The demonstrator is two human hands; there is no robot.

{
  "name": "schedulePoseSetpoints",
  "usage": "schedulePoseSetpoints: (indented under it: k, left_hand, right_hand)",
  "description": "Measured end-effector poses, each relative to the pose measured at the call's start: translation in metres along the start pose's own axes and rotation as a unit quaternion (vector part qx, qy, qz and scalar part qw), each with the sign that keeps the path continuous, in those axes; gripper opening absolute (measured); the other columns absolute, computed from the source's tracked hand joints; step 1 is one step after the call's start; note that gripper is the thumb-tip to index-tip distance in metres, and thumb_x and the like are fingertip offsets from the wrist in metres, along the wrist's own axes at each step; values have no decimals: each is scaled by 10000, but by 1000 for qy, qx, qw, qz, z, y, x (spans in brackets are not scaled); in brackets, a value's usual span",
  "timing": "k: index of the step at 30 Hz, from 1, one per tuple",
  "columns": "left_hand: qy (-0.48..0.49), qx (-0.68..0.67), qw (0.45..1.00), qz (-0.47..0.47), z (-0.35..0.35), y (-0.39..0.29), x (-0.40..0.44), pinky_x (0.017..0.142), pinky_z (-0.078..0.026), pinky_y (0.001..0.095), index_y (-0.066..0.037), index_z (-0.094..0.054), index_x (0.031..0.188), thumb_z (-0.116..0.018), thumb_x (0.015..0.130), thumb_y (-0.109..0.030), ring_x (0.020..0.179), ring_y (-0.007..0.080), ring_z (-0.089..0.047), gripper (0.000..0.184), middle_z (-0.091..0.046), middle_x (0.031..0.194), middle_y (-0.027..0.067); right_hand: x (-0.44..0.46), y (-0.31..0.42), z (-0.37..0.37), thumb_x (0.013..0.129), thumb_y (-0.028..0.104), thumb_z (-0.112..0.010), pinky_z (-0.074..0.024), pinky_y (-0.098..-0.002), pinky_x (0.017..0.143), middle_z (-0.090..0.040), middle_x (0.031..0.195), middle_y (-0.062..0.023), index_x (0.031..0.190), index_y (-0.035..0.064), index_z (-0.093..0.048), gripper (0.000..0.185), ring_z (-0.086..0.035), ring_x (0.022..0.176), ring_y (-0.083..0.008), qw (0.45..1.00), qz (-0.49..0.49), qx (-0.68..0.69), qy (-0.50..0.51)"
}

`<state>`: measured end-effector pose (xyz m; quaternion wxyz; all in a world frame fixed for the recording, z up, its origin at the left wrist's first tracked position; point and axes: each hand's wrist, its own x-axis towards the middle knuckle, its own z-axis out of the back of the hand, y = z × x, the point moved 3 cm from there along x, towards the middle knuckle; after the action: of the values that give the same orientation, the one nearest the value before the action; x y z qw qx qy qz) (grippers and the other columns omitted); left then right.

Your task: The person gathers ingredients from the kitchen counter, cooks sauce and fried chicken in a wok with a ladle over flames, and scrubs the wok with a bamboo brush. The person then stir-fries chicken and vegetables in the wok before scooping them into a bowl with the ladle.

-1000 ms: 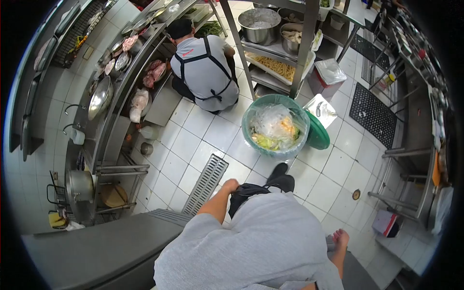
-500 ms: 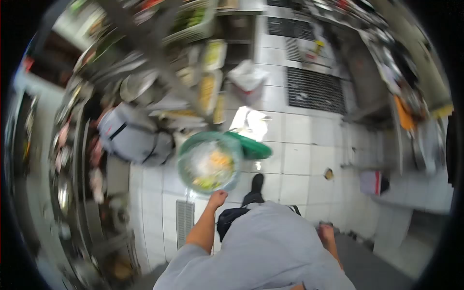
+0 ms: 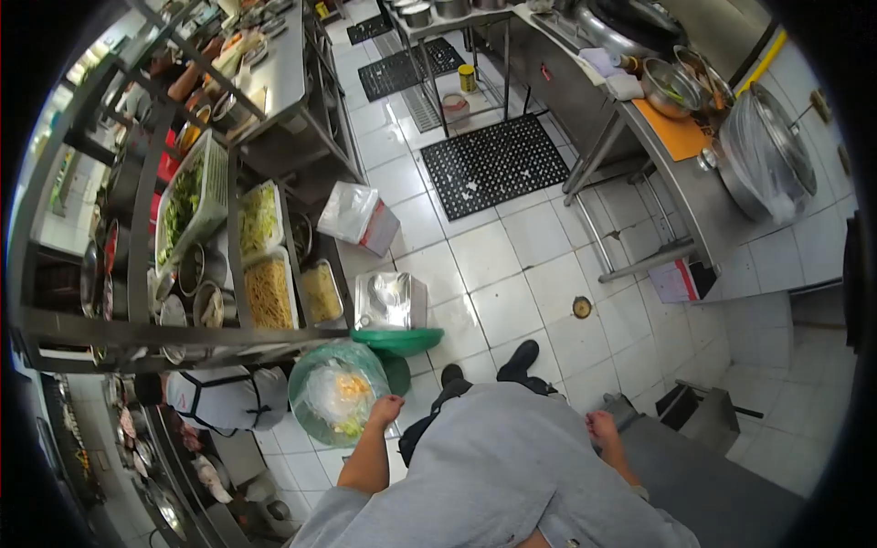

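My left hand [image 3: 386,411] is curled into a loose fist beside the rim of a round green bin [image 3: 304,422] lined with clear plastic. Whether it touches the rim I cannot tell; nothing shows in its fingers. Inside the bin lie clear plastic, orange-yellow scraps [image 3: 352,385] and pale green leaves [image 3: 348,426]. A green lid-like piece [image 3: 397,342] leans behind the bin. My right hand [image 3: 601,427] hangs at my right side, fingers curled, with nothing visible in it, near a grey surface [image 3: 676,466].
At left, metal shelving [image 3: 183,334] carries a basket of greens [image 3: 187,203] and a tray of noodles [image 3: 269,294]. A person in grey [image 3: 219,398] bends below it. Lined boxes [image 3: 361,219] and a black mat [image 3: 493,164] lie ahead; a steel table [image 3: 681,187] stands right.
My view has swung to the right, and the bin and shelving now sit further left and lower in it. Both hands stay curled at my sides; the picture is sharper.
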<state>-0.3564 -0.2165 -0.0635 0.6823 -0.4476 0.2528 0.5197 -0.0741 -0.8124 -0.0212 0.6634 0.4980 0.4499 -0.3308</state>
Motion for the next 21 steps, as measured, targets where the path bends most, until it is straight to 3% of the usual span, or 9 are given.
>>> schedulePoseSetpoints:
  k: [3,6,11,18,21]
  left_hand:
    - [-34,-3,999,-26,-5,-47,6,869,-501,386,-68,-712,999,-638,833,-392,976,309,-665,372,-707,982,163]
    - [-72,-32,993,-87,-3,-126,-31,830,-508,387,-50,-700,994,-618,850,-369,935,311,-667,359,-702,951,172]
    - [-61,-62,993,-84,-21,-181,-31,836,-504,395,-49,-704,968,-621,846,-353,938,320,-661,338,-698,954,173]
    - [-16,26,1000,5,-17,-188,20,904,-488,392,-58,-715,1007,-636,818,-382,1004,324,-647,383,-692,1043,183]
    - [13,-98,986,133,-1,-217,44,930,-480,397,-70,-715,1033,-629,814,-390,1029,339,-641,397,-689,1076,178]
  right_hand:
    - [36,21,36,878,140,-575,-517,-322,444,-600,740,-93,879,27,-600,115,-608,563,-192,999,-40,20,-26]
    - [51,90,53,872,111,-543,-457,-298,423,-536,651,-68,763,41,-555,130,-529,506,-156,1000,-12,0,25]
    - [71,239,31,869,129,-561,-517,-307,486,-592,749,-78,927,41,-599,112,-600,586,-183,993,76,-64,-61]
    - [96,373,-22,895,179,-568,-542,-313,525,-625,821,-69,1016,54,-605,178,-641,667,-193,987,118,-101,-26]
    - [90,400,-37,902,186,-558,-547,-320,528,-632,836,-72,1029,57,-605,187,-645,674,-193,984,93,-155,-4]
